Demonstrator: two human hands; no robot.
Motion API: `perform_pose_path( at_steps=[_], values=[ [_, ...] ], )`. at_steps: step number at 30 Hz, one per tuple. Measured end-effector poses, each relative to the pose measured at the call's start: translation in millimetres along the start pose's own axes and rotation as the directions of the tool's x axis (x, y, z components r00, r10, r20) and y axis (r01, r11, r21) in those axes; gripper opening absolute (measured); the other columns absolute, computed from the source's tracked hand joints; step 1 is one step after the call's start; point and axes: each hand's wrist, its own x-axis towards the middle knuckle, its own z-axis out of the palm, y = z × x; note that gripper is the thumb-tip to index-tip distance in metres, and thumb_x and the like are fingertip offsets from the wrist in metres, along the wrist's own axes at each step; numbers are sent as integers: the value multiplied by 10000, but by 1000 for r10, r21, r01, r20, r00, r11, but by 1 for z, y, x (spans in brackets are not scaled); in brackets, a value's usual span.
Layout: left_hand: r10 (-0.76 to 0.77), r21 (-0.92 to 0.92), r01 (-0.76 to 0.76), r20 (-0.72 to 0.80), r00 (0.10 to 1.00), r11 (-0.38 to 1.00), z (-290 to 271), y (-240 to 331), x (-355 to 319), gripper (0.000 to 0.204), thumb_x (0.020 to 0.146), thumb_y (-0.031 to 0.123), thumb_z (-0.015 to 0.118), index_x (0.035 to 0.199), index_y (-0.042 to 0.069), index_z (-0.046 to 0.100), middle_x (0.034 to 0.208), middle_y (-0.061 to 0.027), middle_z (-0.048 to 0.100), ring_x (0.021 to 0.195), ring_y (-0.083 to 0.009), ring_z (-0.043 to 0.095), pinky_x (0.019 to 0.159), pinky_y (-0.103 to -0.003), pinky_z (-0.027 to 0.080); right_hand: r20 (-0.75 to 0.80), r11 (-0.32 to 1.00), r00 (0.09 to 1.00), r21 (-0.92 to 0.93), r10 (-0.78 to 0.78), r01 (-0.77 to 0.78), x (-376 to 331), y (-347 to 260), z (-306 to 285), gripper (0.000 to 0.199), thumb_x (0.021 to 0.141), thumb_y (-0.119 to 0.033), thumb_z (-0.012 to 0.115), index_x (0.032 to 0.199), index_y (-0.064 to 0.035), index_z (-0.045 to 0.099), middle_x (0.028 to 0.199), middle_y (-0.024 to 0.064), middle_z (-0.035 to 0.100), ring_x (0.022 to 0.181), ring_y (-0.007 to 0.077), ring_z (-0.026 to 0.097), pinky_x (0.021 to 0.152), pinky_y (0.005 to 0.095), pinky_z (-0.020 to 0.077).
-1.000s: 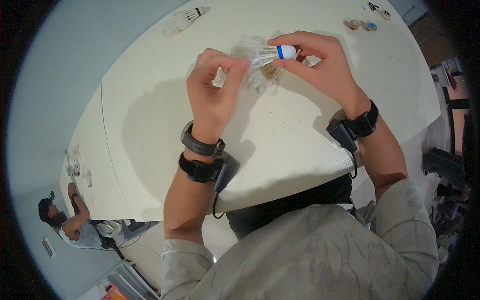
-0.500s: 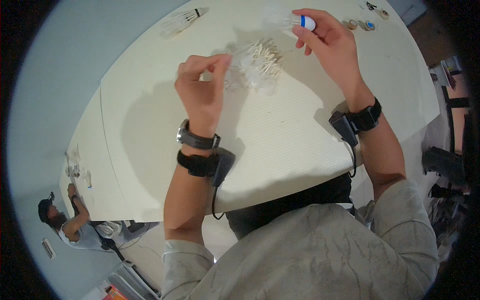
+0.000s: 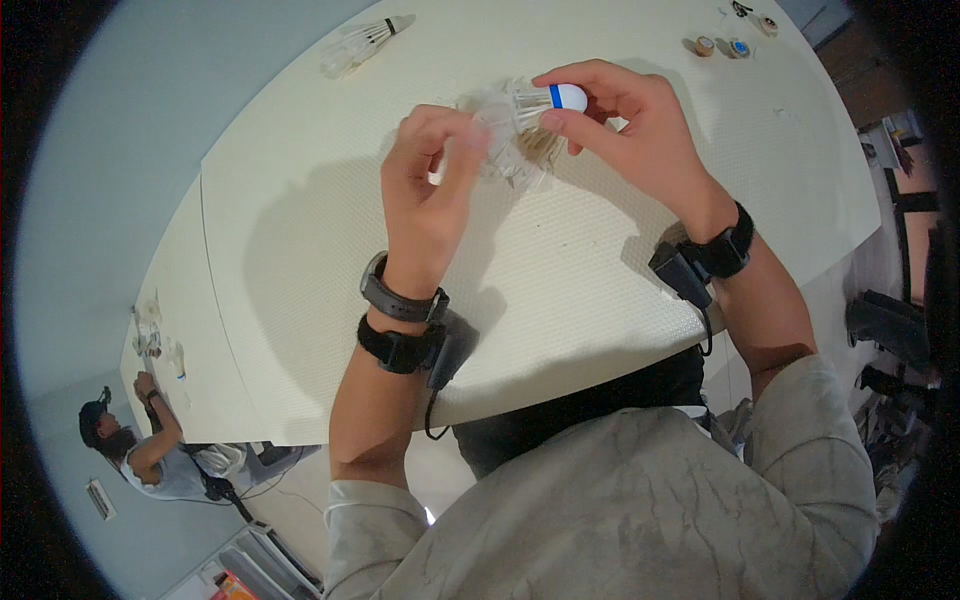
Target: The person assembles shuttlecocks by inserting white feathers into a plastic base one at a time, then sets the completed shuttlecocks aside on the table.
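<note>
My right hand (image 3: 645, 125) pinches a shuttlecock (image 3: 568, 97) by its white rounded base with a blue band, the feather skirt pointing left. At the skirt's open end is my left hand (image 3: 430, 175), thumb and fingers closed together. Its fingertips are smeared by motion and overlap the feathers, so I cannot make out what is between them. Beneath both hands lies a heap of loose white feathers (image 3: 532, 172) with pale quills, partly hidden by the shuttlecock and my left fingers.
Another shuttlecock (image 3: 362, 46) lies on its side on the white table (image 3: 560, 290) at the far left. Small rolls of tape (image 3: 739, 48) sit at the far right. Beyond the table's left end, a co-worker (image 3: 155, 445) sits with a hand near small white items.
My right hand has brought the shuttlecock left and nearer, over the feather heap. My left hand has moved slightly right, its fingertips now meeting the skirt.
</note>
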Motion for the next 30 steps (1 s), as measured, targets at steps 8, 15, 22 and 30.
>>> perform_pose_path(
  at_steps=[8, 15, 22, 30],
  values=[
    [-133, -11, 133, -13, 991, 991, 0, 1, -3, 123, 965, 122, 731, 884, 41, 683, 851, 35, 563, 785, -64, 458, 719, -228, 368, 65, 998, 996, -27, -59, 61, 0, -2, 2, 277, 921, -118, 763, 1177, -20, 716, 864, 28, 695, 682, 67, 634, 614, 215, 515],
    [-95, 38, 97, -57, 994, 995, 1, -1, -2, 168, 970, 154, 733, 843, 67, 665, 812, 56, 547, 747, -53, 433, 681, -224, 355, 50, 994, 996, 70, 75, -78, -1, -9, 5, 214, 924, -119, 759, 1084, 18, 725, 831, 36, 703, 663, 88, 650, 603, 231, 532],
    [-59, 62, 64, -66, 996, 996, 2, -3, -1, 163, 978, 140, 720, 854, 59, 652, 811, 47, 545, 743, -57, 434, 673, -224, 352, 37, 986, 994, 125, 107, -110, 0, -11, 7, 206, 927, -114, 751, 1071, 30, 720, 833, 54, 719, 674, 87, 653, 615, 238, 551],
    [33, 209, -21, -54, 998, 978, -2, -6, 2, 176, 979, 145, 721, 856, 43, 646, 808, 28, 571, 747, -62, 454, 688, -228, 371, 38, 979, 986, 121, 163, -166, 0, -11, 7, 211, 934, -121, 747, 1080, 28, 720, 823, 47, 721, 678, 81, 657, 620, 233, 557]
  ],
)
